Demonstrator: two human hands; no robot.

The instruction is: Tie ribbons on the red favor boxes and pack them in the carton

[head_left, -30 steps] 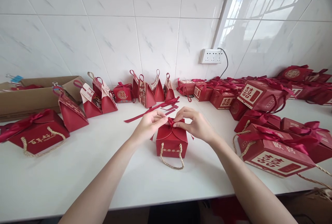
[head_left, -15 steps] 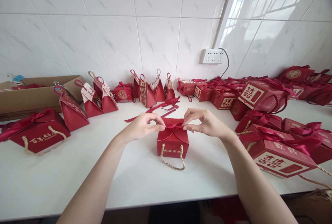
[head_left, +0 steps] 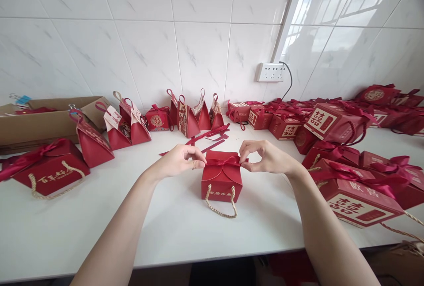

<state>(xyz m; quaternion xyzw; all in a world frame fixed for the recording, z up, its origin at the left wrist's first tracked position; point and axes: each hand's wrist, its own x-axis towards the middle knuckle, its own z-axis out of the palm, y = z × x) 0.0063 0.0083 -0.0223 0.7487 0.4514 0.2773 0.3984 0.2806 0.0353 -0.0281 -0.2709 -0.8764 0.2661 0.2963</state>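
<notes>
Two hands are wider apart than a second ago, and the bow (head_left: 223, 161) is drawn out across the box (head_left: 221, 186). The left hand (head_left: 177, 161) has thumb and forefinger clamped on the bow's left side; the right hand (head_left: 267, 158) likewise on its right. The box stands upright on the table (head_left: 185, 237), between the forearms. Judgement: the bow is formed; knot tightness cannot be told.

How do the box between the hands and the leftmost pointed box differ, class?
The box between the hands is low and squared, while the leftmost pointed box narrows upward. The former has a ribbon bow pinched by the fingers of both hands; the latter has a ribbon loop that nobody is touching. Both are red and stand on the white table.
</notes>
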